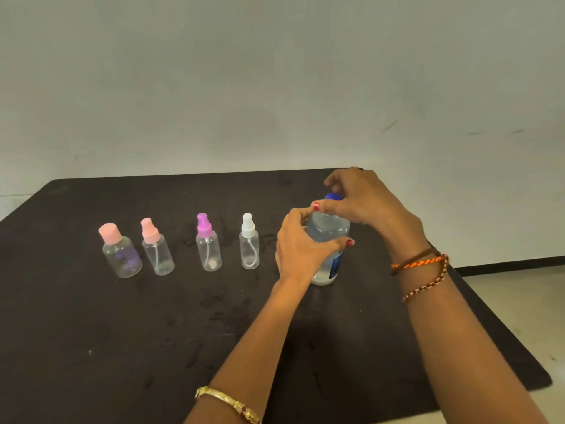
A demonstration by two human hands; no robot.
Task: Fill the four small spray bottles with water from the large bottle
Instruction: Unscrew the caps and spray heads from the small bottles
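Blue cap (333, 197) tops the large bottle (328, 240), standing right of centre on the dark counter (91, 332). Left hand (301, 246) wraps its body; right hand (363, 198) fingers pinch the cap, seemingly to unscrew it. Four small spray bottles (183, 249) stand capped in a row at left. A squeeze as the cap loosens could slop water out.

My large clear plastic water bottle with its blue cap (328, 240) stands upright right of four small clear capped spray bottles (208, 243), upright in a row.
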